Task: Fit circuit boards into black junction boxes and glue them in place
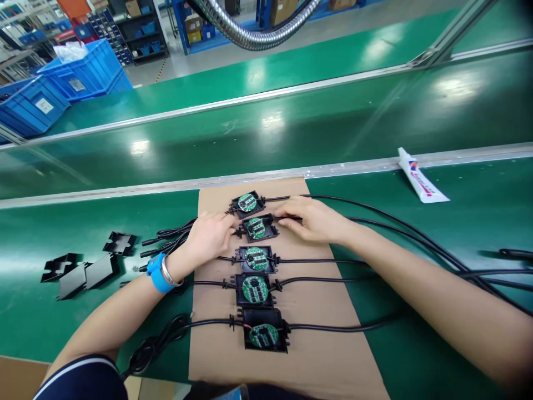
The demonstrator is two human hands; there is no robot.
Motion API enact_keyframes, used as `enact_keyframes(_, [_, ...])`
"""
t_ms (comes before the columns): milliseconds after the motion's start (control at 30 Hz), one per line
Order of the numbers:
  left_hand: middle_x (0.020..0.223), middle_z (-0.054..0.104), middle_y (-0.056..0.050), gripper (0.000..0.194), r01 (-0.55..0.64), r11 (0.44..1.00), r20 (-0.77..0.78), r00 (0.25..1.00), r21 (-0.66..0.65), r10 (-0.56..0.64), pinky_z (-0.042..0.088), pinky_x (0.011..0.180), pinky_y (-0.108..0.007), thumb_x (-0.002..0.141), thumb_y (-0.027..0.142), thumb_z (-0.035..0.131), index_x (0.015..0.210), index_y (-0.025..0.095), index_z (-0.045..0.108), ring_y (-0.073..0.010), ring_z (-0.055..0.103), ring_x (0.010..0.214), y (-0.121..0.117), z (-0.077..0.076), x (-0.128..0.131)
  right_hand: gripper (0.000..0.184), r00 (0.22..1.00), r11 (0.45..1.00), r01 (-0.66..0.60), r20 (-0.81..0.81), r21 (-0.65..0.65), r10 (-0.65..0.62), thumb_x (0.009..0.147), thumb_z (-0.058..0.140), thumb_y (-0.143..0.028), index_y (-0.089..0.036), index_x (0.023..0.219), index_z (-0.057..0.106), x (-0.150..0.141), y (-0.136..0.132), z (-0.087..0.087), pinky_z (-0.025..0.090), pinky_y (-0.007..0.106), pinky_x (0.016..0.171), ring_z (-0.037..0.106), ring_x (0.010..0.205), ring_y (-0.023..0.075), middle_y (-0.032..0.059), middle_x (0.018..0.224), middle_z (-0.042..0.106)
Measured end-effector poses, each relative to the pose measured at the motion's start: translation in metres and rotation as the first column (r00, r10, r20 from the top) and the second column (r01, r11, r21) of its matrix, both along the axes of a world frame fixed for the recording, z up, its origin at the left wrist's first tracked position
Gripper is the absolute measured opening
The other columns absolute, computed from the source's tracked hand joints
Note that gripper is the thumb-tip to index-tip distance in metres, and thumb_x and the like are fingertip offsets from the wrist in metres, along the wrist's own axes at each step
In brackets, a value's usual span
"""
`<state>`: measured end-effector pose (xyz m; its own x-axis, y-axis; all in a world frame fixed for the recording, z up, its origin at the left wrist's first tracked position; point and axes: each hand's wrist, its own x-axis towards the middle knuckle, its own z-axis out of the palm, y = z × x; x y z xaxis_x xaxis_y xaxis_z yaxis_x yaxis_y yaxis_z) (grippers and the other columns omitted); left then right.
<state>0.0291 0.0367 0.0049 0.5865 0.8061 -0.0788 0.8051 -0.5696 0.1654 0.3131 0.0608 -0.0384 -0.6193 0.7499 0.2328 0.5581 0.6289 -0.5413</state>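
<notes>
Several open black plastic housings lie in a column on a sheet of cardboard (pixel 316 355), each with a round green circuit board inside and black cables leaving both ends. My hands are at the second housing (pixel 270 233) from the far end, whose circuit board (pixel 255 228) faces up. My left hand (pixel 210 236) is closed at its left end, where a cable enters; the fingertips partly hide it. On the other side, my right hand (pixel 306 218) pinches the right-hand cable (pixel 283 218) close to the housing. Just beyond sits the farthest housing (pixel 259 209), its cable running right.
Loose black covers (pixel 74 280) and bundled cables (pixel 154 341) lie on the left. A white tube (pixel 420 178) rests at the right, near a metal rail (pixel 358 166). Blue bins (pixel 87 72) stand at the back left; a flexible metal conduit (pixel 250 36) hangs overhead.
</notes>
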Motion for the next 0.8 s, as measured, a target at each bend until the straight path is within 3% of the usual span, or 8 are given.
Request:
enact_keyframes(133, [0.113,0.070,-0.009,0.022,0.051,0.998,-0.032,0.998,0.021,-0.051,0.050,0.090,-0.039,0.099,0.020,0.046,0.113,0.018,0.063,-0.0239,0.065,0.108,-0.002,-0.004,0.000,0.017,0.997,0.997,0.044,-0.066,0.066,-0.040,0.091,0.052,-0.027,-0.019,0.087,0.067,0.010,-0.005,-0.008,0.049,0.035,0.074,0.061,0.080,0.0217,0.0080,0.083,0.069])
enact_keyframes(233, [0.116,0.067,-0.010,0.024,0.054,0.998,-0.076,0.996,0.039,-0.051,0.050,0.089,-0.038,0.098,0.022,0.050,0.118,0.018,0.062,-0.0243,0.065,0.108,-0.002,-0.011,0.000,0.019,1.000,0.997,0.019,-0.003,0.071,-0.019,0.092,0.049,-0.025,-0.019,0.082,0.065,0.015,-0.008,-0.012,0.050,0.035,0.074,0.061,0.078,0.0211,0.0080,0.081,0.066])
enact_keyframes(467, [0.100,0.067,-0.010,0.025,0.036,0.987,-0.100,0.995,0.154,-0.021,0.049,0.079,-0.038,0.097,0.017,0.048,0.113,0.019,0.067,-0.0244,0.065,0.093,0.001,-0.022,-0.005,0.025,0.992,0.990,0.020,0.124,0.142,-0.038,0.092,0.048,-0.026,-0.018,0.078,0.067,0.010,-0.020,-0.014,0.051,0.038,0.077,0.061,0.082,0.0224,0.0097,0.084,0.065])
enact_keyframes(667, [0.097,0.066,-0.009,0.030,-0.033,0.983,-0.153,0.986,0.181,0.061,0.049,0.080,-0.038,0.098,0.015,0.043,0.116,0.018,0.066,-0.0248,0.065,0.089,-0.008,-0.008,-0.010,0.026,0.998,0.997,0.054,0.039,0.060,-0.056,0.093,0.052,-0.032,-0.019,0.096,0.075,-0.003,-0.033,-0.013,0.054,0.039,0.083,0.065,0.089,0.0233,0.0100,0.093,0.070])
enact_keyframes(800, [0.106,0.066,-0.009,0.025,-0.032,0.994,-0.051,0.998,0.108,0.038,0.052,0.084,-0.039,0.096,0.019,0.047,0.115,0.017,0.063,-0.0254,0.064,0.095,-0.030,0.010,-0.019,0.026,0.988,0.989,0.146,0.039,0.018,-0.147,0.093,0.055,-0.038,-0.023,0.101,0.075,0.028,-0.029,0.004,0.053,0.041,0.089,0.065,0.097,0.0256,0.0083,0.099,0.073])
